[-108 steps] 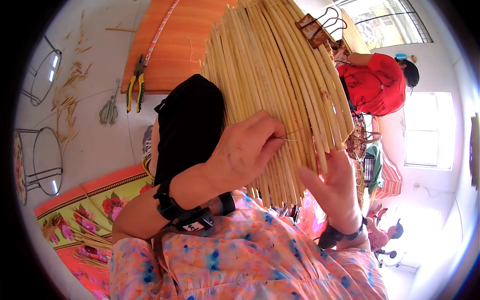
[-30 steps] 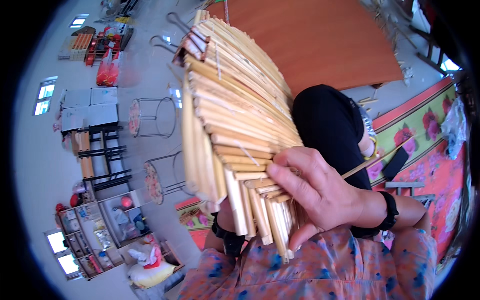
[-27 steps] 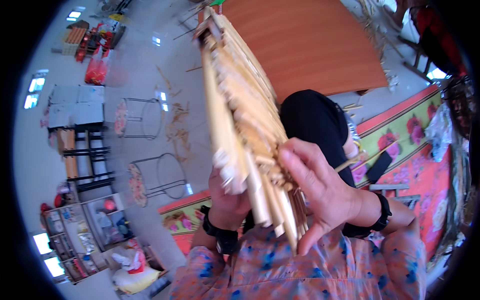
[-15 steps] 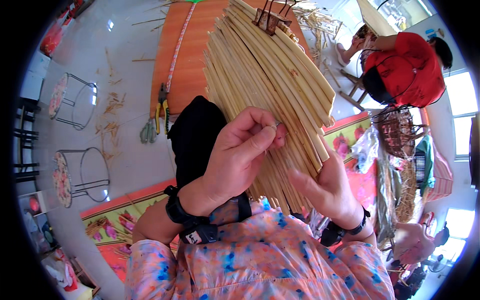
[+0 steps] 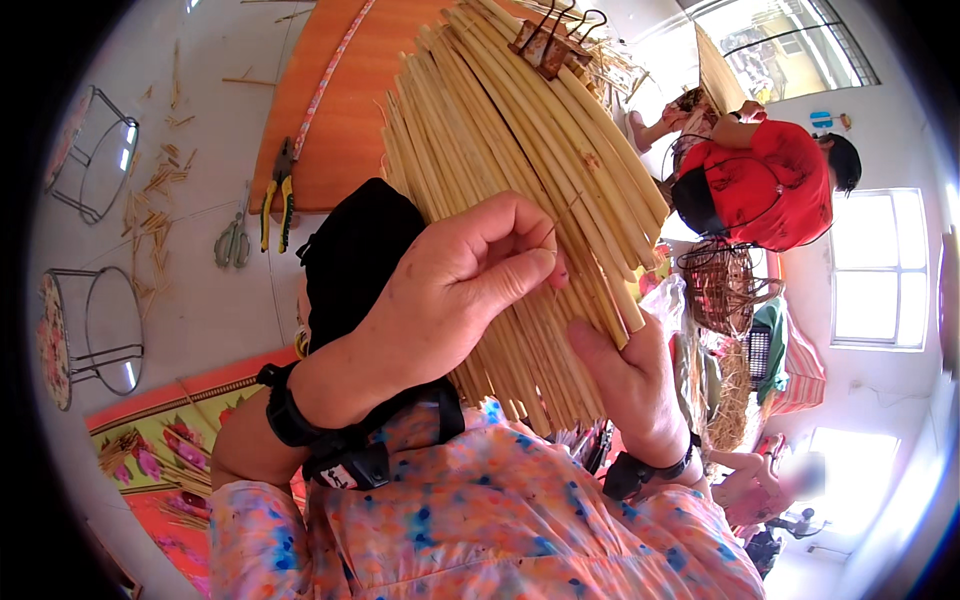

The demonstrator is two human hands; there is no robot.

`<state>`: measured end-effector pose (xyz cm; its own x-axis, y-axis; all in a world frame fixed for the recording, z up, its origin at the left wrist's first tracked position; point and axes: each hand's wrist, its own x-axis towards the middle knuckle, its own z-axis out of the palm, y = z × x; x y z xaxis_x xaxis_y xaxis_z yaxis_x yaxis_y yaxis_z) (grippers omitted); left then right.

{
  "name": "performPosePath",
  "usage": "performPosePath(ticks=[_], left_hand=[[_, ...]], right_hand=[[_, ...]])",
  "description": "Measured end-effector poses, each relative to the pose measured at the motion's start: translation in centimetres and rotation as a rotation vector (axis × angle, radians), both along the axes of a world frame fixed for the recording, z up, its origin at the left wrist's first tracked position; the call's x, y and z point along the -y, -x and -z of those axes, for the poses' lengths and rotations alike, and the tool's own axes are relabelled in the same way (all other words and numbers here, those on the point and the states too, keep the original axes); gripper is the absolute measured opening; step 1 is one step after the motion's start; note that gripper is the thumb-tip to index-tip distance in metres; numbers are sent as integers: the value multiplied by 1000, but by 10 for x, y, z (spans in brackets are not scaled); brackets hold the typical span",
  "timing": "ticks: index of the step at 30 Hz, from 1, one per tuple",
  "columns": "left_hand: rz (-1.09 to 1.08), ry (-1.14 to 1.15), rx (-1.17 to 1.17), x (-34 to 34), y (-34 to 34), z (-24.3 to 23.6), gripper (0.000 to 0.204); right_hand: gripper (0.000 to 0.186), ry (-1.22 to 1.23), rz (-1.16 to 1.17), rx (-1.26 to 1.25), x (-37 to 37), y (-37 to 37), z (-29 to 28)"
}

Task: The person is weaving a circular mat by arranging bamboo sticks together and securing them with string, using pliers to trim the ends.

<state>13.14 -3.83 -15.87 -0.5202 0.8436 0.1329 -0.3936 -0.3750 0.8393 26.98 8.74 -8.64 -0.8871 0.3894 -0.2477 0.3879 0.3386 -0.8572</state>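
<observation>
A sheet of pale, flat straw-like stalks (image 5: pixel 500 150) laid side by side leans across my lap, its far end over the orange table. A rusty binder clip (image 5: pixel 541 48) grips its top edge. My left hand (image 5: pixel 465 270) is closed in a pinch over the middle of the stalks. A fine thread-like or needle-like line shows by its fingertips, too thin to name. At the lower right edge, my right hand (image 5: pixel 640 385) holds the sheet, thumb on the upper face and fingers hidden beneath.
Yellow-handled pliers (image 5: pixel 280 190) lie at the orange table's (image 5: pixel 325 110) near edge, beside scissors (image 5: pixel 233 243). Two round stools (image 5: pixel 92 335) stand left. A person in red (image 5: pixel 765 185) sits at the right, near a wicker basket (image 5: pixel 722 288). Straw scraps (image 5: pixel 155 220) litter the floor.
The whole view has swung toward the right, so the room appears shifted left. My right thumb, blurred before, now rests on the stalks' edge. My left hand keeps its pinch.
</observation>
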Motion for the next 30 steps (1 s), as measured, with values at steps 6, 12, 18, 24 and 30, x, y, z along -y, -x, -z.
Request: performPosePath(ticks=[6,12,18,24,30], left_hand=[[-97,115,-193,10,10,3,5],[-145,137,-422,18,19,-3,4],[-362,-56,-424,2,5,13,8],[-494,-124,-800,-22,19,-3,10],[-390,-98,-835,-28,19,-14,10]], right_hand=[[29,3,88,-55,9,4,4],[26,-17,114,-18,9,1,2],[24,6,164,-13,14,5,3],[23,-21,212,-27,12,3,6],[23,-26,212,-72,8,2,11]])
